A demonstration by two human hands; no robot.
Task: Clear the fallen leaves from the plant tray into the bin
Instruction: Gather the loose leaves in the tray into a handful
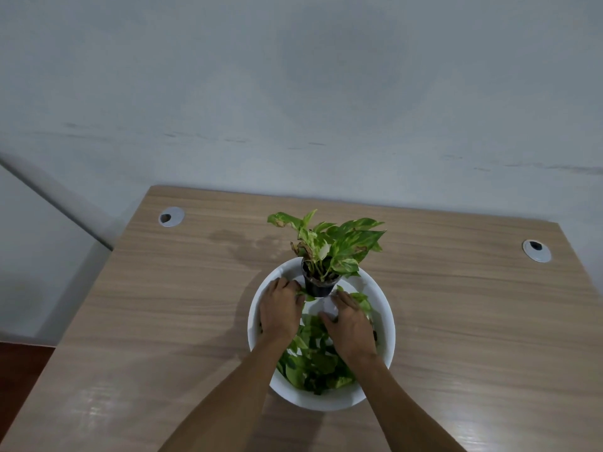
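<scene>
Risk, judged: small black pot (319, 285) at tray's far rim is top-heavy; sweeping hands could tip it.

Left hand (280, 309), right hand (350, 324): palms down, fingers loosely spread over leaves, gripping nothing visible.

Fallen leaves (313, 363) thin, limp, heaped at near side of smooth round white tray (385, 321), mid-desk, toward near edge.

Bin not visible.

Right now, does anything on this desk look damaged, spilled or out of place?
Yes. The potted plant at the far side of the white tray has brown, withered patches on several leaves. Loose green leaves litter the tray's near half. A faint darker stain marks the wooden desk behind the tray.
</scene>
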